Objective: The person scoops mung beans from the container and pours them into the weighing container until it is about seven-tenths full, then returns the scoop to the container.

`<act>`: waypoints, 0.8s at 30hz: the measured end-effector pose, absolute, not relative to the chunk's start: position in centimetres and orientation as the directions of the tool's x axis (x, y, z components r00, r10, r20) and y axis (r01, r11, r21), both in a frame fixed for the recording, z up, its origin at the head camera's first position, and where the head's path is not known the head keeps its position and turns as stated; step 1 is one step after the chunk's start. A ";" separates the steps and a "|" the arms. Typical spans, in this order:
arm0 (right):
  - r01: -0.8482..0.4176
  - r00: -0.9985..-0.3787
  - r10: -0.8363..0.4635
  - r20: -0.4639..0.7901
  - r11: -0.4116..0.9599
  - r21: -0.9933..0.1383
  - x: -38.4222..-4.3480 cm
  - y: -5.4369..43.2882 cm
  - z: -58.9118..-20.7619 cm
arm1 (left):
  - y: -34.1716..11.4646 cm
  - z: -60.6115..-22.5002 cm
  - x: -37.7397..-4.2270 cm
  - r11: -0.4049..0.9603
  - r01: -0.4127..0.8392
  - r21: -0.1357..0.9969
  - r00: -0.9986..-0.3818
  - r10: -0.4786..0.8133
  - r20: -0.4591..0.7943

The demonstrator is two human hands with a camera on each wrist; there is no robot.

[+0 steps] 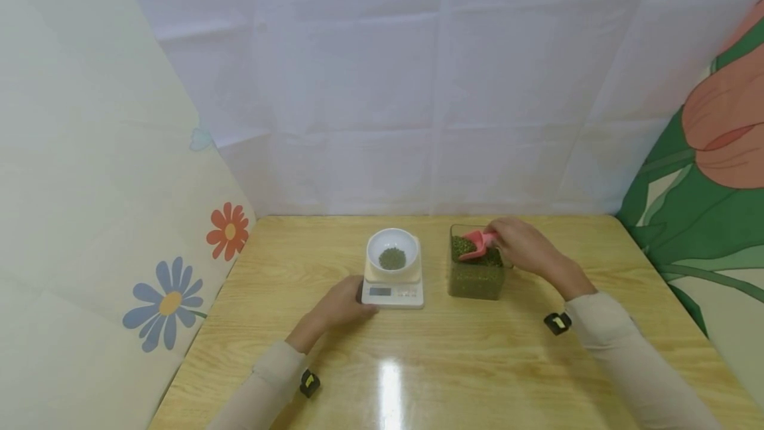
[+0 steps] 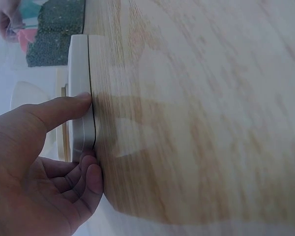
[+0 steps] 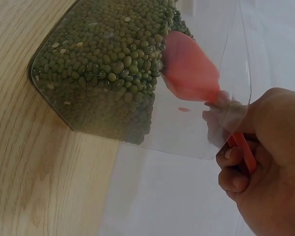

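Note:
A white kitchen scale [image 1: 394,294] carries a white bowl [image 1: 392,237] with a small heap of green mung beans [image 1: 392,259] in it. My left hand [image 1: 346,302] holds the scale's front left corner; in the left wrist view the thumb [image 2: 69,109] lies along its front edge and the fingers curl against its side. To the right, a clear square container [image 1: 475,284] is partly filled with mung beans [image 3: 103,54]. My right hand [image 1: 525,244] grips the handle of a pink scoop [image 3: 191,69], whose bowl dips into the beans; its tip is hidden among them.
The wood-grain table [image 1: 465,363] runs back to a white cloth wall [image 1: 358,118]. Flower-patterned cloths hang at the left [image 1: 89,151] and at the right [image 1: 716,217]. A gap of bare table separates the scale from the container.

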State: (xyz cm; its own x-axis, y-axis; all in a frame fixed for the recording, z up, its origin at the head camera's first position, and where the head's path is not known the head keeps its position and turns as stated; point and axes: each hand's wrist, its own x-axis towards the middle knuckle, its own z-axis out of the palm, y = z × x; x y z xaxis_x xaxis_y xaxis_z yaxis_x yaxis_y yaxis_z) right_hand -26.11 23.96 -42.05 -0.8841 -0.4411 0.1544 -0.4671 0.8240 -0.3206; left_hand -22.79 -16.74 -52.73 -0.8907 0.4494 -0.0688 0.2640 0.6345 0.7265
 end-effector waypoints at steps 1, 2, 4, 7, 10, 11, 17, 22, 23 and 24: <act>-0.468 -0.884 -0.441 0.156 0.824 -0.320 -26.1 23.9 -42.1 | -16.7 -52.7 -22.8 0.632 0.265 0.728 -0.890 0.451 -0.068; -0.469 -0.883 -0.442 0.158 0.823 -0.321 -26.1 23.9 -42.0 | -16.7 -52.7 -22.8 0.632 0.268 0.727 -0.889 0.453 -0.065; -0.476 -0.880 -0.447 0.163 0.821 -0.317 -26.0 23.8 -42.0 | -16.7 -52.7 -22.8 0.631 0.269 0.727 -0.888 0.454 -0.065; -0.484 -0.875 -0.451 0.175 0.818 -0.310 -26.0 23.7 -42.1 | -16.8 -52.7 -22.8 0.627 0.270 0.731 -0.887 0.457 -0.065; -0.487 -0.874 -0.451 0.182 0.818 -0.308 -26.0 23.7 -42.1 | -16.8 -52.8 -22.9 0.626 0.268 0.733 -0.888 0.456 -0.064; -0.486 -0.874 -0.451 0.183 0.818 -0.308 -26.0 23.7 -42.1 | -16.8 -52.8 -22.9 0.627 0.269 0.732 -0.888 0.455 -0.064; -0.470 -0.883 -0.439 0.169 0.818 -0.330 -26.1 23.7 -42.2 | -16.9 -53.0 -22.9 0.633 0.280 0.722 -0.889 0.455 -0.054; -0.457 -0.889 -0.423 0.175 0.810 -0.366 -26.1 23.9 -42.1 | -16.9 -52.9 -22.9 0.629 0.281 0.724 -0.888 0.457 -0.053; -0.457 -0.889 -0.420 0.180 0.809 -0.370 -26.1 23.9 -42.2 | -16.9 -52.8 -22.9 0.630 0.280 0.724 -0.888 0.456 -0.053; -0.458 -0.889 -0.419 0.185 0.807 -0.373 -26.2 24.0 -42.3 | -16.9 -52.8 -22.9 0.630 0.278 0.725 -0.889 0.455 -0.055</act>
State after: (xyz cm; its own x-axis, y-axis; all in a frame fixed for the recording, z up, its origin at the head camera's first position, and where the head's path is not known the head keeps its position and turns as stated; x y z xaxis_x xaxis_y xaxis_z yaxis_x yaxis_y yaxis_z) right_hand -26.17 24.03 -42.31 -0.8890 -0.4190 0.1846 -0.4578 0.8069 -0.3732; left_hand -22.86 -16.92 -52.81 -0.8886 0.4554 -0.0545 0.2783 0.6298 0.7252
